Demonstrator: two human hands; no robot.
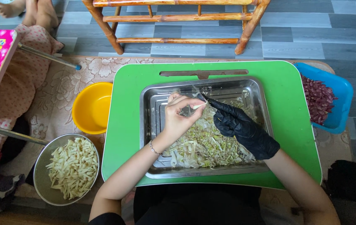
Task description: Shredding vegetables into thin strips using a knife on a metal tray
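A pale peeled sliver (197,106), mid-frame above a steel tray (153,125) of husk scraps, is pinched in the bare left hand (179,118) while the black-gloved right hand (234,121) closes fingertips on its tip; a green table (294,125) lies beneath, a yellow bowl (92,107) left

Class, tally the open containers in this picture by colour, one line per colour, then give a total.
Silver metal: 2, the steel tray and the round strainer bowl
Yellow: 1, the plastic bowl
Blue: 1, the tub of dark red pieces
Total: 4
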